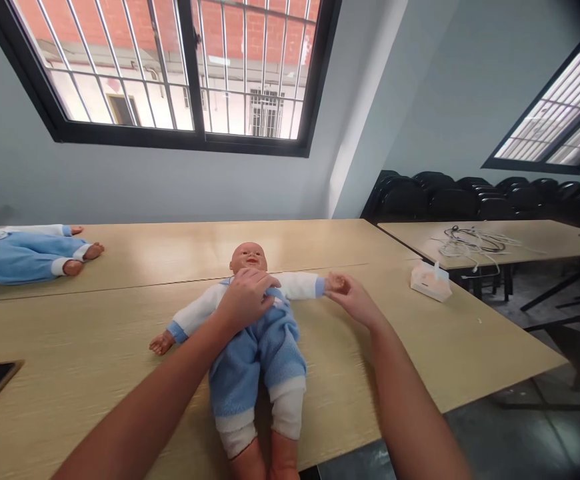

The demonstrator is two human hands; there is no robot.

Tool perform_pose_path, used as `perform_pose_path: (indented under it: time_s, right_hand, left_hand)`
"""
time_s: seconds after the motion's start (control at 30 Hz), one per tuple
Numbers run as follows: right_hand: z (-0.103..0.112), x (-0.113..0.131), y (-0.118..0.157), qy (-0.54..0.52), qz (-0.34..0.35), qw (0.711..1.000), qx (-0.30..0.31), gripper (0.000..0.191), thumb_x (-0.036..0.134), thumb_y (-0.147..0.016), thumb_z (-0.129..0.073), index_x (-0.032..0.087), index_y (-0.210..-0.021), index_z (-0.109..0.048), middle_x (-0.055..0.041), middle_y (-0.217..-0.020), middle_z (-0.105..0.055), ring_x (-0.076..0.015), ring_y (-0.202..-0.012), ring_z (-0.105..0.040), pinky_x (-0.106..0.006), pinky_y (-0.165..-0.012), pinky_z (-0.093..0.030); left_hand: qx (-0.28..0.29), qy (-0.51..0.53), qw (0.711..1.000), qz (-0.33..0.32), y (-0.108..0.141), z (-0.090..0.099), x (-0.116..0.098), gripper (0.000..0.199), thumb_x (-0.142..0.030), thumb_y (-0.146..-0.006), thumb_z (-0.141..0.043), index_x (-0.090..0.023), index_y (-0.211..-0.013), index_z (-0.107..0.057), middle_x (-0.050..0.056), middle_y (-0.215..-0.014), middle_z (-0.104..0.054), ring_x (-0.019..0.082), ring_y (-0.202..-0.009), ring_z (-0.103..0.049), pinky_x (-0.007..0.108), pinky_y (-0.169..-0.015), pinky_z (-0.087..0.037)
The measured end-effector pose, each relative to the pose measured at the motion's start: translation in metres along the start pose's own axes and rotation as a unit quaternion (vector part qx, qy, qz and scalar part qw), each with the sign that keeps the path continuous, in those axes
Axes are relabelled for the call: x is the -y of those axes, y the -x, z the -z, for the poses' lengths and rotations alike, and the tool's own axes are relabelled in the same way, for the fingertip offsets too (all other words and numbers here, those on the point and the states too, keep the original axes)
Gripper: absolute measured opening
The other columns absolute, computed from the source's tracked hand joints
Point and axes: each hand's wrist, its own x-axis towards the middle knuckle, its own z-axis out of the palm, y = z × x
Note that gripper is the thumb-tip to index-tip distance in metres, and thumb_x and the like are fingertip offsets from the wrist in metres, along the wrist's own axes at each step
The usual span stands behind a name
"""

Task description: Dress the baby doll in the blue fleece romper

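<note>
Lays left hand (249,293) over blue-and-white-clothed plastic baby doll (259,347), cannot tell whether gripping, clamps right hand (350,293) on its outstretched arm's end, near pale wooden table (400,373)'s front edge

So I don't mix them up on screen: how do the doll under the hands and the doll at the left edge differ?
The near doll lies with its legs toward the camera; the far doll lies sideways, legs pointing right. The left hand and right hand touch the near doll; neither touches the far doll. The near doll's face shows; the far doll's head is out of view. Both wear blue trousers.
</note>
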Motion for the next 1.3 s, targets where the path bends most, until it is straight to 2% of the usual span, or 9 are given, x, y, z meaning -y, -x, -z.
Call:
perform_pose_path:
  time_s: [0.13,0.27,0.37,0.6,0.7,0.83,1.0,1.13,1.3]
  right_hand:
    - [-0.048,0.025,-0.011,-0.093,0.094,0.990,-0.053,0.045,0.043,-0.086,-0.073,0.025,-0.126,-0.064,-0.0099,-0.134,-0.068,-0.0266,-0.117,-0.065,-0.044,-0.102,-0.053]
    - [-0.094,0.047,-0.014,0.049,0.206,0.976,0.054,0.037,0.026,-0.091,-0.066,0.027,-0.128,-0.069,-0.0092,-0.130,-0.070,-0.0279,-0.122,-0.062,-0.049,-0.111,-0.045]
    - [-0.095,0.050,-0.006,0.070,0.244,0.957,0.139,0.037,0.022,-0.092,-0.064,0.026,-0.128,-0.069,-0.0099,-0.127,-0.070,-0.0289,-0.124,-0.060,-0.051,-0.112,-0.043]
    - [-0.077,0.047,0.013,-0.037,0.182,0.962,0.199,0.034,0.042,-0.096,-0.063,0.026,-0.125,-0.070,-0.0091,-0.132,-0.065,-0.0294,-0.133,-0.052,-0.049,-0.117,-0.036]
    - [-0.093,0.052,0.013,-0.088,0.127,0.974,0.164,0.037,0.053,-0.100,-0.055,0.023,-0.106,-0.076,-0.0082,-0.111,-0.069,-0.0273,-0.114,-0.059,-0.045,-0.107,-0.043]
    - [-0.108,0.054,0.013,-0.210,0.012,0.971,0.113,0.037,0.057,-0.094,-0.065,0.022,-0.087,-0.073,-0.0034,-0.087,-0.068,-0.0222,-0.089,-0.060,-0.037,-0.088,-0.049]
    - [-0.106,0.054,0.014,-0.319,-0.050,0.944,0.073,0.034,0.055,-0.086,-0.075,0.022,-0.083,-0.070,0.0001,-0.082,-0.067,-0.0183,-0.081,-0.058,-0.033,-0.084,-0.047]
    - [-0.106,0.055,0.014,-0.354,-0.048,0.932,0.066,0.035,0.054,-0.084,-0.077,0.021,-0.075,-0.066,0.0009,-0.077,-0.064,-0.0175,-0.079,-0.056,-0.032,-0.084,-0.046]
    - [-0.101,0.044,0.008,-0.342,-0.040,0.936,0.066,0.036,0.054,-0.084,-0.076,0.021,-0.074,-0.067,-0.0009,-0.078,-0.065,-0.0192,-0.083,-0.057,-0.035,-0.089,-0.044]
  left_hand:
    - [-0.015,0.011,0.999,-0.028,0.000,-0.001,-0.002,0.018,-0.012,-0.087,-0.064,-0.023,-0.101,-0.070,0.003,-0.103,-0.076,0.025,-0.104,-0.066,0.043,-0.099,-0.046]
    - [-0.054,0.016,0.998,-0.038,0.000,0.002,-0.002,0.017,-0.012,-0.089,-0.063,-0.023,-0.100,-0.071,0.003,-0.102,-0.076,0.023,-0.103,-0.065,0.042,-0.101,-0.045]
    - [-0.081,0.031,0.996,-0.005,-0.001,0.003,0.003,0.016,-0.012,-0.089,-0.065,-0.024,-0.098,-0.071,0.002,-0.100,-0.075,0.023,-0.103,-0.065,0.041,-0.102,-0.045]
    - [-0.082,0.002,0.996,0.043,-0.003,-0.013,0.015,0.007,-0.015,-0.088,-0.067,-0.021,-0.085,-0.066,0.004,-0.097,-0.070,0.024,-0.100,-0.061,0.039,-0.094,-0.047]
    - [-0.070,-0.059,0.995,0.025,-0.004,-0.009,0.010,0.011,-0.016,-0.090,-0.064,-0.021,-0.081,-0.065,0.005,-0.092,-0.067,0.026,-0.100,-0.059,0.039,-0.092,-0.046]
    - [0.021,-0.026,0.999,0.001,-0.004,0.008,-0.009,0.002,-0.024,-0.094,-0.063,-0.022,-0.093,-0.063,0.002,-0.086,-0.066,0.022,-0.088,-0.061,0.035,-0.081,-0.046]
    - [0.088,-0.090,0.992,0.017,0.004,0.006,-0.039,0.042,-0.054,-0.086,-0.076,-0.020,-0.108,-0.063,0.008,-0.102,-0.070,0.029,-0.098,-0.063,0.040,-0.082,-0.048]
    - [0.086,-0.148,0.983,0.062,0.008,-0.010,-0.047,0.031,-0.042,-0.092,-0.071,-0.020,-0.113,-0.065,0.010,-0.109,-0.070,0.030,-0.103,-0.064,0.040,-0.083,-0.049]
    - [0.106,-0.108,0.985,0.087,0.005,-0.017,-0.040,0.016,-0.031,-0.094,-0.060,-0.023,-0.104,-0.069,0.007,-0.100,-0.073,0.025,-0.093,-0.067,0.036,-0.078,-0.049]
